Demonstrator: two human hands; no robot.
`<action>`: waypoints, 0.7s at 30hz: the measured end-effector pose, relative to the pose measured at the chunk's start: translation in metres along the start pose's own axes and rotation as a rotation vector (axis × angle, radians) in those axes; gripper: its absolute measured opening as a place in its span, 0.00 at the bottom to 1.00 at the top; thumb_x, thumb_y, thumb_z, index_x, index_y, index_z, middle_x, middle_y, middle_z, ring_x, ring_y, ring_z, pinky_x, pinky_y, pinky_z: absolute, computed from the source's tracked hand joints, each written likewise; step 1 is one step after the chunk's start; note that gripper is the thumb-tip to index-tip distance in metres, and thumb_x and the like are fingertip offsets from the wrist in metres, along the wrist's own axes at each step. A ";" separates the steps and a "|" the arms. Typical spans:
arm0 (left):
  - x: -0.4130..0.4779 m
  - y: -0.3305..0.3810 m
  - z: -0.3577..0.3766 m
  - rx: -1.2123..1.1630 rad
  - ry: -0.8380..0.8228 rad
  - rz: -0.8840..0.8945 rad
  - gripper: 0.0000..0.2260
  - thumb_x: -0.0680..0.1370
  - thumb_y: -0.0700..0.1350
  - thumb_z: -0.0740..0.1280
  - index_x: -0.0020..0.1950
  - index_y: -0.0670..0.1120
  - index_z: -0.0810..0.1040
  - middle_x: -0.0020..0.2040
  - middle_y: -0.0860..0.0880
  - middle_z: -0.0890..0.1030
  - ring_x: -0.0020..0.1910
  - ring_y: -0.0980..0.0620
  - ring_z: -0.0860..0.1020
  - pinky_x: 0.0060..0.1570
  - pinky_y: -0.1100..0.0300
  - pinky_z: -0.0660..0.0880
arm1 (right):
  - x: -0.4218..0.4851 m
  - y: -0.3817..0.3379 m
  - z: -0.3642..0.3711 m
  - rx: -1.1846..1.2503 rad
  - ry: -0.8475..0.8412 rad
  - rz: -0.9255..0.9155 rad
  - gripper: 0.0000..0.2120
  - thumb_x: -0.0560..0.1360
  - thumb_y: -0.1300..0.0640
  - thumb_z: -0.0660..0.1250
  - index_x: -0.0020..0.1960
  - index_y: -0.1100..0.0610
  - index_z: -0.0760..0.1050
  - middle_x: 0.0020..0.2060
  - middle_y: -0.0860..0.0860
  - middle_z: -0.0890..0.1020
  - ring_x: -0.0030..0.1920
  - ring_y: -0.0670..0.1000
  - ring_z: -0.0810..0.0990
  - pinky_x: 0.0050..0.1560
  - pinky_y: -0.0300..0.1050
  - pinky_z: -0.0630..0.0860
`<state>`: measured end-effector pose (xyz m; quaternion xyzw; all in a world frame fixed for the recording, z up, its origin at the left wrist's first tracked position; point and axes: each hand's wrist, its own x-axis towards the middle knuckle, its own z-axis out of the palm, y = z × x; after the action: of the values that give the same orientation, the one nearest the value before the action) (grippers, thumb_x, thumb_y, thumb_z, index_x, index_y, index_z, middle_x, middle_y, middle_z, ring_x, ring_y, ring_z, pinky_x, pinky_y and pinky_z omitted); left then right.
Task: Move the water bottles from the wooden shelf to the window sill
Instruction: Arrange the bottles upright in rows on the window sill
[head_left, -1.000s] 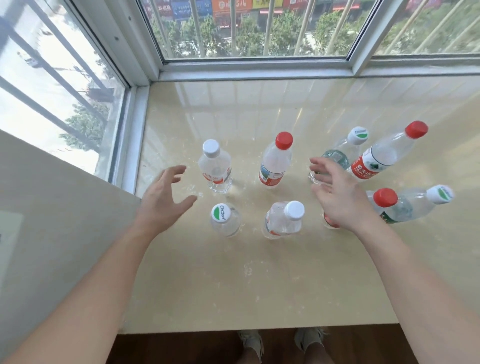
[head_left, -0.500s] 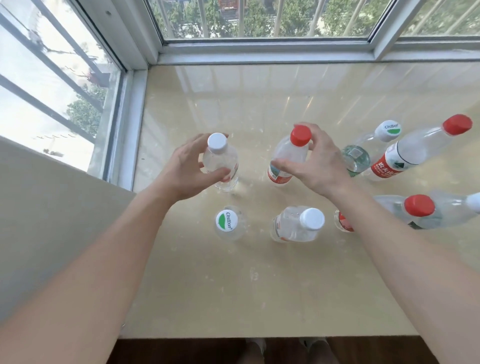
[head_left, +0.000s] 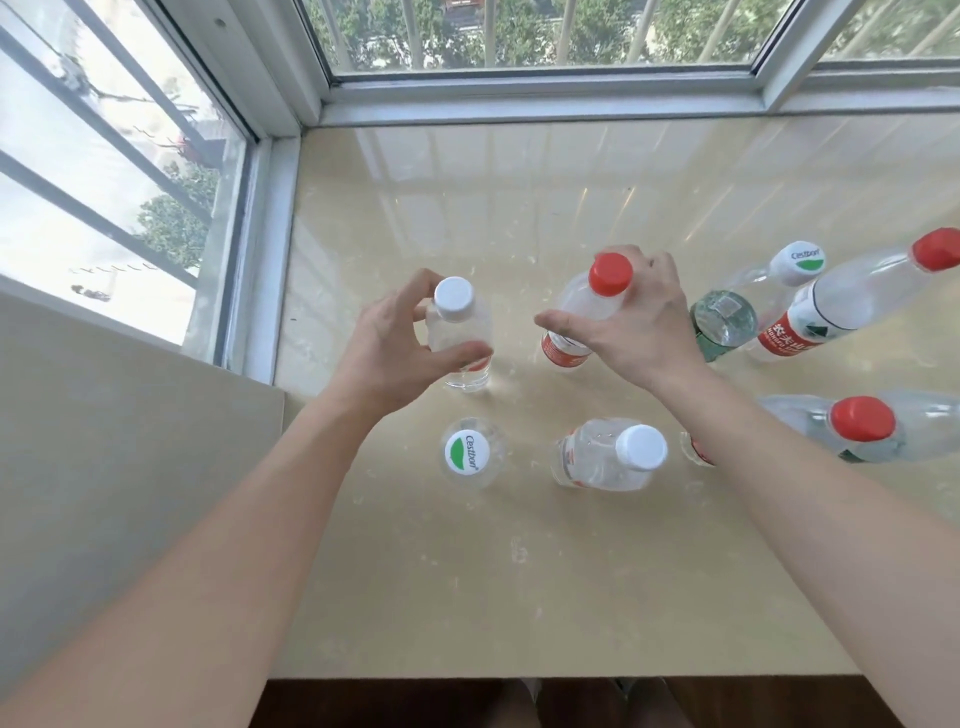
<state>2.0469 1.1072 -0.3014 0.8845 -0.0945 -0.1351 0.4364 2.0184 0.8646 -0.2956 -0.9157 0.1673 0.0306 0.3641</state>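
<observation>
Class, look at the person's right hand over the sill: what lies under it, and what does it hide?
Under the right hand stands a red-capped bottle, gripped below its cap, on the window sill. Its cap, shoulder and part of its red label show; the hand covers the bottle's right side.

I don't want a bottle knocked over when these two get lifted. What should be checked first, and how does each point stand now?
1. Left hand wrapped round the small clear white-capped bottle: ok.
2. Right hand closed on the clear red-capped bottle: ok.
3. Both held bottles upright: ok.
4. Green-logo-capped bottle under the left wrist clear of the arm: cannot tell.
5. Green-tinted bottle clear of the right hand: not ok, it sits right against it.
6. Free space on the beige stone sill: ok.
</observation>
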 end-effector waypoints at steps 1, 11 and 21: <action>0.000 0.000 0.000 -0.002 -0.004 -0.010 0.22 0.66 0.55 0.79 0.54 0.53 0.73 0.55 0.56 0.81 0.56 0.55 0.78 0.52 0.57 0.75 | -0.001 0.001 -0.002 0.018 -0.017 -0.017 0.39 0.61 0.39 0.81 0.66 0.49 0.71 0.56 0.49 0.70 0.55 0.46 0.69 0.57 0.36 0.64; 0.001 0.001 0.001 -0.034 0.016 -0.043 0.28 0.65 0.57 0.79 0.63 0.58 0.77 0.59 0.60 0.79 0.58 0.54 0.77 0.57 0.61 0.70 | -0.003 0.004 -0.012 0.006 -0.053 -0.018 0.21 0.67 0.41 0.77 0.55 0.51 0.79 0.53 0.49 0.82 0.56 0.53 0.79 0.59 0.51 0.75; -0.001 -0.003 0.003 -0.075 -0.043 -0.063 0.29 0.65 0.57 0.79 0.64 0.59 0.75 0.58 0.59 0.80 0.60 0.54 0.76 0.56 0.53 0.79 | -0.006 0.002 -0.004 -0.122 -0.007 -0.011 0.25 0.66 0.32 0.74 0.51 0.48 0.72 0.49 0.48 0.75 0.58 0.56 0.76 0.52 0.47 0.70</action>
<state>2.0448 1.1068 -0.3050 0.8669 -0.0708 -0.1713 0.4628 2.0117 0.8623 -0.2929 -0.9370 0.1588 0.0419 0.3084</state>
